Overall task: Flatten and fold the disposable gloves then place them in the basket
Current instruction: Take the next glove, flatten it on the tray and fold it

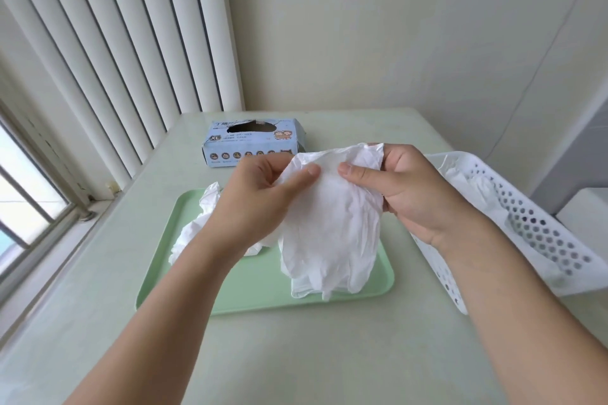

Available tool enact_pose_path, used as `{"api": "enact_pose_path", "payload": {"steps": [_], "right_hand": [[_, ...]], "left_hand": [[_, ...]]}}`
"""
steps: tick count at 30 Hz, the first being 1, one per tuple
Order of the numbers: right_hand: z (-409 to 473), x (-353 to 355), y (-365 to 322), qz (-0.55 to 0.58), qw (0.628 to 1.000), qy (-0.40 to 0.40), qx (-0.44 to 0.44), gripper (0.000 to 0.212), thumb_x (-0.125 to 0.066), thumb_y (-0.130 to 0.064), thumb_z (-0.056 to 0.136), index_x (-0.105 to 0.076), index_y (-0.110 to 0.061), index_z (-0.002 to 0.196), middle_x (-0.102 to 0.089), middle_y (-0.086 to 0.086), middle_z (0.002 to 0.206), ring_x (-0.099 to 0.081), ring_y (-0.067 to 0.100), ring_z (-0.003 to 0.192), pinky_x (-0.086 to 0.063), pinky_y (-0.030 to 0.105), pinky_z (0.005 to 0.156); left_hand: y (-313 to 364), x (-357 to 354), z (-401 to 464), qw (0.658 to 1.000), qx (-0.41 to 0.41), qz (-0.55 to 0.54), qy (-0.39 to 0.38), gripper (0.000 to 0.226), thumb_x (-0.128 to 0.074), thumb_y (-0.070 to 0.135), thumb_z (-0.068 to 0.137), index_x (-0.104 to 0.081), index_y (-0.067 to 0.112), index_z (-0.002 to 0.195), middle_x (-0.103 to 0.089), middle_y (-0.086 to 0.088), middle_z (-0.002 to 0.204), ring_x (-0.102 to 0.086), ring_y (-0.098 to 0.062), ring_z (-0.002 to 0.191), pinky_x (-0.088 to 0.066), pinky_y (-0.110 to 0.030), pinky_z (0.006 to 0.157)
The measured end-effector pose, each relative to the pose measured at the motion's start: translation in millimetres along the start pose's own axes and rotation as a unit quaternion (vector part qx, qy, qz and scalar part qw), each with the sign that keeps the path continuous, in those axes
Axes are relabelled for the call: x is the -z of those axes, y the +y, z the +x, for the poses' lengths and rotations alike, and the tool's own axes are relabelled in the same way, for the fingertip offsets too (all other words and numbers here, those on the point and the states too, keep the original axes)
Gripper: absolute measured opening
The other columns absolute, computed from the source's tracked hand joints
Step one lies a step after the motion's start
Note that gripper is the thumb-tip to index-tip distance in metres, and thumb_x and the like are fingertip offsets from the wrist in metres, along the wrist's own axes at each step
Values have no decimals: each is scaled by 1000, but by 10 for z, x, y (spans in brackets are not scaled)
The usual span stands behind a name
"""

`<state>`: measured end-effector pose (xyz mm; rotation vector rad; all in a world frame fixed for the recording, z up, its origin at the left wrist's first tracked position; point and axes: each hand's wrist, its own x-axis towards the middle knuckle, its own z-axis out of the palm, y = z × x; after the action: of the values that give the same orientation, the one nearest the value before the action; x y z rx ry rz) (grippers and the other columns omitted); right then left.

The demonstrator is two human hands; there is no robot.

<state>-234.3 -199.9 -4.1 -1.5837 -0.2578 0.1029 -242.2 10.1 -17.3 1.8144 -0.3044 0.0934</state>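
Above the green tray (pixel 230 301), with the white perforated basket (pixel 539 237) to its right, the left hand (pixel 263 197) and right hand (pixel 408 184) each pinch the top edge of a crumpled white disposable glove (pixel 332 227), thumb against curled fingers. Its limp fingers hang down to the tray and could drag the flat glove (pixel 302 289) there askew. If either pinch slips on the thin film, the glove would likely drop onto the crumpled gloves (pixel 197 230) at the tray's left.

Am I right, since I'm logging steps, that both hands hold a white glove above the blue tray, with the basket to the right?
Not quite: the tray is green, not blue, as the head view shows. Both hands, left and right, do hold a white glove above it, with the basket to the right.
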Motion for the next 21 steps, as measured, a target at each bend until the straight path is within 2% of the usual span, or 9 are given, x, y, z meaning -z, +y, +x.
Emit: {"api": "enact_pose_path", "payload": {"steps": [2, 4, 6, 10, 12, 16, 19, 21], "right_hand": [[180, 21, 35, -44, 999, 17, -4, 17, -72, -10, 92, -72, 2, 104, -77, 16, 101, -72, 20, 82, -56, 36, 72], [396, 28, 22, -75, 996, 49, 12, 19, -73, -9, 91, -71, 6, 102, -75, 21, 103, -70, 21, 81, -54, 41, 78], [572, 14, -65, -78, 992, 79, 61, 19, -74, -8, 90, -71, 9, 98, -74, 24, 98, -66, 22, 81, -52, 41, 79], [677, 48, -169, -75, 972, 114, 191, 7, -74, -7, 88, -75, -1, 90, -70, 10, 82, -61, 17, 76, -48, 31, 71], [569, 50, 13, -135, 957, 125, 223, 4, -74, -7, 88, -76, -11, 87, -69, -2, 77, -58, 10, 69, -45, 25, 66], [254, 14, 852, -281, 944, 86, 151, 15, -75, -10, 84, -80, -21, 92, -77, -12, 87, -69, 0, 81, -49, 22, 75], [10, -16, 1336, -350, 930, 19, 114, 20, -68, -12, 82, -80, -25, 91, -74, -12, 87, -68, 4, 81, -53, 29, 72], [-61, -33, 1415, -370, 922, -14, 111, 21, -63, -13, 80, -78, -26, 88, -71, -12, 86, -65, 8, 80, -53, 34, 71]], "left_hand": [[-11, 26, 182, 999, 27, 35, -2, 45, -71, 42, 91, -69, -3, 89, -65, -16, 78, -53, -16, 72, -38, -32, 69], [39, 42, 363, 999, 30, 44, 3, 29, -72, 31, 93, -71, 9, 76, -63, 2, 70, -54, -9, 64, -39, -24, 63], [155, 61, 512, 999, -5, 37, 34, 28, -72, 20, 95, -68, 20, 67, -63, 12, 64, -52, -2, 57, -37, -17, 55], [304, 115, 626, 990, -109, 6, 93, 11, -71, 20, 96, -75, 15, 87, -75, 6, 79, -64, 0, 68, -46, -15, 61], [92, 109, 568, 985, -144, 40, 84, 9, -70, 18, 96, -76, 15, 89, -75, 6, 81, -68, -3, 74, -51, -19, 69], [-766, -43, 161, 971, -94, 215, 48, 13, -72, 14, 91, -80, 20, 99, -78, 12, 97, -71, -3, 93, -54, -31, 89], [-1198, -156, -140, 960, -92, 266, -5, 20, -66, 14, 83, -78, 23, 95, -75, 15, 99, -69, -4, 93, -54, -32, 88], [-1281, -174, -203, 953, -106, 282, -30, 20, -68, 12, 82, -79, 24, 95, -73, 15, 103, -67, -5, 97, -52, -26, 86]]}}
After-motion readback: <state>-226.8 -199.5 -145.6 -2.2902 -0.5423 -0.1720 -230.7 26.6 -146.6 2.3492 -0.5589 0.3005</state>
